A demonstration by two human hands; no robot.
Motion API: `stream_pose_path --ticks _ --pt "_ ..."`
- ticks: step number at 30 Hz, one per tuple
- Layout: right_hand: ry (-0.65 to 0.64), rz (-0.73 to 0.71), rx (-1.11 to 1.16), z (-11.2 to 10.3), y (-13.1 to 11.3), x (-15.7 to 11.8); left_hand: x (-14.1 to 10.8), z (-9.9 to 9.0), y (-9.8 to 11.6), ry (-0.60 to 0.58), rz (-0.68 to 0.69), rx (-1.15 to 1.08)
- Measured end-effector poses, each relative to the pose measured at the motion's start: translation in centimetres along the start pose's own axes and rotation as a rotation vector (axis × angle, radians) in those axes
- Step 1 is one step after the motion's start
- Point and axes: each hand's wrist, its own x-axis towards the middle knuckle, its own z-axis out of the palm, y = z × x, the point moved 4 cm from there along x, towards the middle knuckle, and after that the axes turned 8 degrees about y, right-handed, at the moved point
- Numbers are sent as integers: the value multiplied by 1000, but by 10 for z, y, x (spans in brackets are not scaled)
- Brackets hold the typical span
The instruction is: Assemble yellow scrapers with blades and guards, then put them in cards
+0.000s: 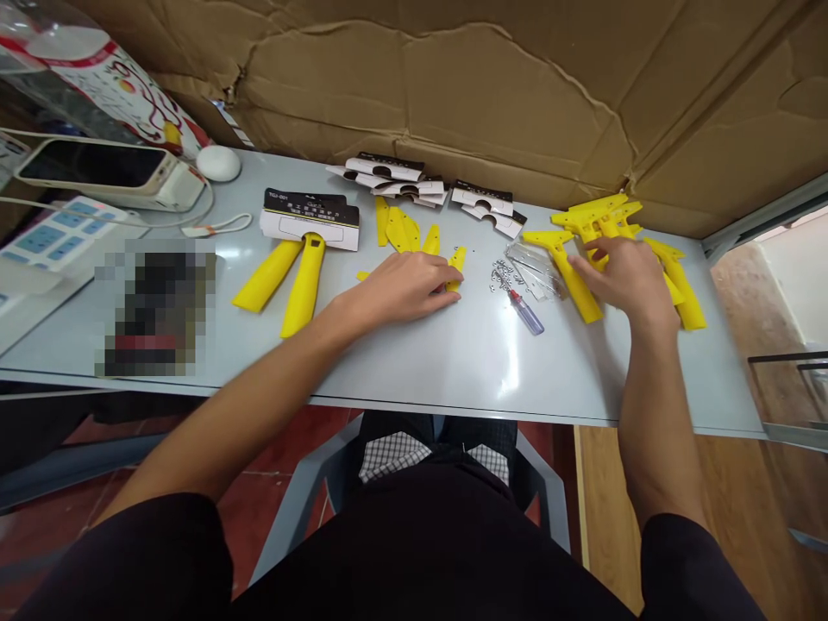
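My left hand (417, 289) rests on the table, its thumb and fingers closed round a small flat yellow plastic piece (456, 260). Several similar flat yellow pieces (402, 231) lie just beyond it. On the right, my right hand (626, 274) reaches over a pile of yellow plastic handles (599, 216), with fingers curled on one; its grip is partly hidden. Between the hands lie a screwdriver (527, 313) with a clear handle, loose small screws (501, 276) and thin blades (534, 269) in clear wrapping.
Two yellow handles (303, 285) with a black-and-white card (310, 220) lie on the left. More folded cards (404, 181) stand against the cardboard (453, 86) at the back. A phone (94, 168), a power strip (65, 237), a white round object (218, 163) and a blurred-out item (159, 310) occupy the left.
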Motion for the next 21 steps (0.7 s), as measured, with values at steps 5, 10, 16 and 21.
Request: stream_pose_path --ticks 5,10,16,21 --pt "56 100 -42 5 25 7 0 -1 3 -50 7 113" --pt "-39 132 -2 15 23 9 1 -1 5 -54 9 108" --pt "13 49 -40 14 -13 -3 1 -3 7 -66 8 143" --pt "118 2 -154 11 -29 -7 0 -5 7 -53 16 156"
